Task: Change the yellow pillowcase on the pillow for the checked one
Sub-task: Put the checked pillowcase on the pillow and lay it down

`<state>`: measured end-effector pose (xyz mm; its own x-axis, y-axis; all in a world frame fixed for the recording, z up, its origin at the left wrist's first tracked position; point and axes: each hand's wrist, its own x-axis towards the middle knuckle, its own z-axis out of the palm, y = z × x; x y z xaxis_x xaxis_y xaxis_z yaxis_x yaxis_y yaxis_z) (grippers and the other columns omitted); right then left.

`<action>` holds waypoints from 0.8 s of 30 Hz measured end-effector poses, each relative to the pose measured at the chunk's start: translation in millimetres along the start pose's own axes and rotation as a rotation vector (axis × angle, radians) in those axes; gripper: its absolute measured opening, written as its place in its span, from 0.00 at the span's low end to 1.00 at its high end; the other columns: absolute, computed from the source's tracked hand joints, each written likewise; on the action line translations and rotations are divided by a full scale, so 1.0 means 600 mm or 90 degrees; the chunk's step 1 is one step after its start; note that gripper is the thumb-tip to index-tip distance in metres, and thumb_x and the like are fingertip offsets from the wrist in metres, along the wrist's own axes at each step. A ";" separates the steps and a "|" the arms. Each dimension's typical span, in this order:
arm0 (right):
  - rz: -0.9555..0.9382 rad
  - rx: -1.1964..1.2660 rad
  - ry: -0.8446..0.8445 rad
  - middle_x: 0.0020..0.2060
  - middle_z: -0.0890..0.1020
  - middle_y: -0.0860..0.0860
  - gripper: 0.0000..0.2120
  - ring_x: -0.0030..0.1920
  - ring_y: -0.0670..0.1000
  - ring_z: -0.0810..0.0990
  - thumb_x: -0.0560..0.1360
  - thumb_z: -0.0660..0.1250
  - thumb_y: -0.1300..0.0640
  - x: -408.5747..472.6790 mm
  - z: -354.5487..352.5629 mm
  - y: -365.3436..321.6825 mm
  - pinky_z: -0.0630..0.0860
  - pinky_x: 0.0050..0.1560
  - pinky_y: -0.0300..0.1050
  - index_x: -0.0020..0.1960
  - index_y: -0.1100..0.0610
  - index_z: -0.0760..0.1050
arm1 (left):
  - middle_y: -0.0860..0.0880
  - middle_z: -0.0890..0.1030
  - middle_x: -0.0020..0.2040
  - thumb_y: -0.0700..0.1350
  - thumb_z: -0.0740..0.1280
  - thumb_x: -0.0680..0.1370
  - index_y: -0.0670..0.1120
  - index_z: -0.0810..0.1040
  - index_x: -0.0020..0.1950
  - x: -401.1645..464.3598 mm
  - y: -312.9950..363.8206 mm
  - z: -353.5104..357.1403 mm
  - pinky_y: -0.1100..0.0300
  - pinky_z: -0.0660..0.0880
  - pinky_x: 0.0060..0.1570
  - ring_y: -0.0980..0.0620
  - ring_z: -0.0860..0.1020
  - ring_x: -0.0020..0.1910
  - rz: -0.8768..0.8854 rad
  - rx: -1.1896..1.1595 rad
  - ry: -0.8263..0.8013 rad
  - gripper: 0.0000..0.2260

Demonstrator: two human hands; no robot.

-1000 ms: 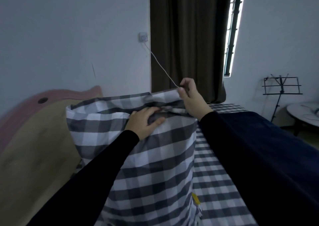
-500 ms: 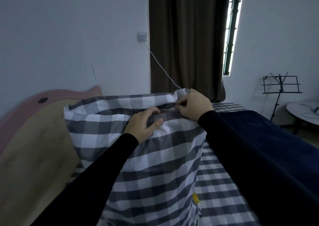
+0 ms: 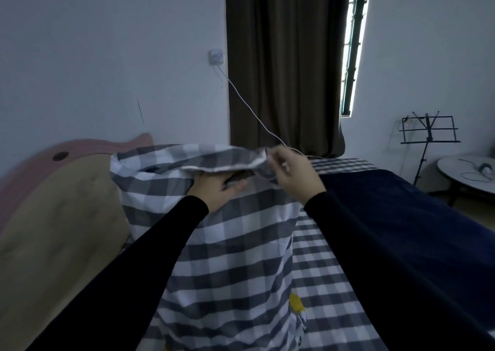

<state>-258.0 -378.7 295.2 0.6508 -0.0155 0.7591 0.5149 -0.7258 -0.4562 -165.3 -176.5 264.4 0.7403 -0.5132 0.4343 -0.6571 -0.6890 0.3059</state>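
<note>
Now the right hand (image 3: 292, 175) has lifted the checked pillowcase (image 3: 230, 243) flap, and the left hand (image 3: 214, 190) slides under it, fingers flat. Right fingers pinch the edge. Standing on the bed (image 3: 329, 297), the pillow looks nearly covered; some yellow (image 3: 296, 301) shows low down.

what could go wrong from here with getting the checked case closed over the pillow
1. The right hand pinches only the edge of the flap of the checked pillowcase; if it slips, the flap may drop onto the left hand, which reaches under it.
2. The pillow stands upright on the bed, steadied mainly by the hands, so it might topple.
3. A white cable hangs close by the right hand and could snag.
</note>
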 end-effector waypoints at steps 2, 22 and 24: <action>-0.036 -0.118 -0.039 0.41 0.80 0.52 0.07 0.43 0.56 0.78 0.74 0.66 0.53 -0.033 0.017 0.035 0.74 0.44 0.51 0.48 0.57 0.76 | 0.48 0.79 0.63 0.80 0.53 0.63 0.55 0.78 0.62 -0.004 -0.004 0.005 0.47 0.68 0.66 0.44 0.73 0.65 -0.092 0.010 -0.047 0.41; -0.204 -0.282 0.005 0.48 0.80 0.50 0.16 0.48 0.57 0.79 0.68 0.67 0.49 -0.025 0.142 -0.047 0.67 0.48 0.52 0.55 0.52 0.77 | 0.49 0.79 0.58 0.71 0.58 0.66 0.52 0.76 0.63 -0.069 -0.027 -0.068 0.51 0.62 0.61 0.46 0.74 0.59 0.151 0.244 -0.003 0.33; -0.141 -0.299 0.015 0.42 0.80 0.48 0.13 0.43 0.56 0.78 0.71 0.66 0.46 -0.025 0.149 -0.036 0.67 0.45 0.50 0.52 0.50 0.78 | 0.51 0.79 0.61 0.70 0.58 0.71 0.52 0.77 0.64 -0.095 -0.059 -0.085 0.52 0.60 0.63 0.49 0.75 0.61 0.178 0.266 0.083 0.30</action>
<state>-229.0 -301.5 252.0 0.5386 0.1615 0.8269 0.3291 -0.9438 -0.0300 -191.5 -97.0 272.3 0.5028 -0.6579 0.5607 -0.6954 -0.6931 -0.1896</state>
